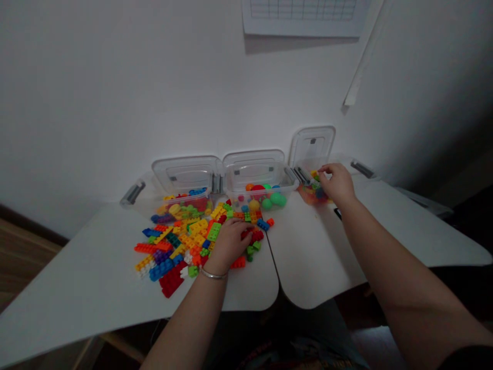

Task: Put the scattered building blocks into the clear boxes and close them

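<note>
Three open clear plastic boxes [254,172] stand at the back of a white table [88,267], with a heap of toy bricks [185,241] spread in front of them. The left hand [229,245] lies palm down on the heap, its fingers [241,226] loosely spread across the bricks, holding none. The right hand [337,184] reaches into the right box [311,149], fingers [325,172] bent downward; whether they hold anything cannot be told.
</note>
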Demonstrator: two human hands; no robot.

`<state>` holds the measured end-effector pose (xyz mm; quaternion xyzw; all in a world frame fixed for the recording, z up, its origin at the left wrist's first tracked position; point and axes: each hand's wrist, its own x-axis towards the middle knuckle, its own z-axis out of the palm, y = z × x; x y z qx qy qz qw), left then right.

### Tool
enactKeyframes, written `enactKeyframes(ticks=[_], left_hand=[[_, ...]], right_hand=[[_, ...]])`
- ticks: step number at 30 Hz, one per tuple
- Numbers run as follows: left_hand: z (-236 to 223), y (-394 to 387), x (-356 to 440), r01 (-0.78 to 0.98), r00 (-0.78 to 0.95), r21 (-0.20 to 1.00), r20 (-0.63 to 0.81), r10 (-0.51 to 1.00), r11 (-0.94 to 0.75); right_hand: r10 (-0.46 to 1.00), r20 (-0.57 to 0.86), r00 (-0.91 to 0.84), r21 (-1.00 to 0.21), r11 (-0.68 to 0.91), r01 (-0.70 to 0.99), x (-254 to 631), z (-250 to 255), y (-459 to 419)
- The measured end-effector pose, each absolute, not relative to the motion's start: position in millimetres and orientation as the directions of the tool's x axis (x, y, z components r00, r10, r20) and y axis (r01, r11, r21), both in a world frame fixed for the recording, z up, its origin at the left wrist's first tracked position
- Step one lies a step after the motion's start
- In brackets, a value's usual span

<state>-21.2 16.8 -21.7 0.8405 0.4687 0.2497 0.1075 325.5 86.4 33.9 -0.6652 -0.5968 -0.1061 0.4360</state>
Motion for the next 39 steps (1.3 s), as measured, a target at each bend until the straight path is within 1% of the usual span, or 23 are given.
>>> enactKeyframes(ticks=[4,7,9,12,15,18,21,27,33,35,39], left_hand=[[-19.4,15.6,-20.5,0.737,0.435,0.415,0.311,0.845,-0.533],[-18.2,14.7,-20.4,0.733,0.438,0.421,0.307,0.845,-0.534],[-18.3,14.3,-20.7,0.733,0.437,0.421,0.31,0.844,-0.534],[-19.7,14.2,-21.2,0.731,0.435,0.418,0.324,0.84,-0.54],[-21.3,14.4,-21.4,0.73,0.433,0.414,0.335,0.837,-0.544],[-21.5,14.8,-21.4,0.735,0.43,0.411,0.333,0.839,-0.539],[-20.6,14.9,-21.2,0.737,0.432,0.409,0.326,0.841,-0.538],[-21.6,15.7,-20.7,0.735,0.432,0.414,0.326,0.841,-0.538],[-21.6,16.1,-21.2,0.732,0.429,0.417,0.332,0.84,-0.539],[-21.0,16.0,-21.3,0.731,0.428,0.418,0.334,0.84,-0.539],[-20.7,16.0,-21.4,0.728,0.429,0.422,0.335,0.839,-0.54]], right_hand=[[0.632,0.755,0.177,-0.392,0.218,0.894,301.8,36.2,63.6],[0.654,0.754,0.057,-0.389,0.375,0.842,272.4,28.7,39.3],[0.714,0.699,-0.04,-0.425,0.46,0.779,251.2,15.8,25.0],[0.806,0.563,-0.184,-0.471,0.496,0.73,223.5,-10.9,12.3],[0.84,0.456,-0.293,-0.45,0.502,0.739,206.1,-34.7,9.6],[0.841,0.402,-0.363,-0.407,0.519,0.752,199.7,-47.4,11.5],[0.848,0.391,-0.359,-0.402,0.507,0.762,199.6,-51.3,13.2],[0.87,0.401,-0.288,-0.391,0.446,0.805,202.6,-53.9,12.1],[0.895,0.384,-0.226,-0.421,0.387,0.82,208.8,-56.9,11.4],[0.902,0.381,-0.202,-0.453,0.372,0.81,211.2,-57.5,11.8],[0.915,0.378,-0.138,-0.587,0.352,0.729,215.1,-57.1,12.0]])
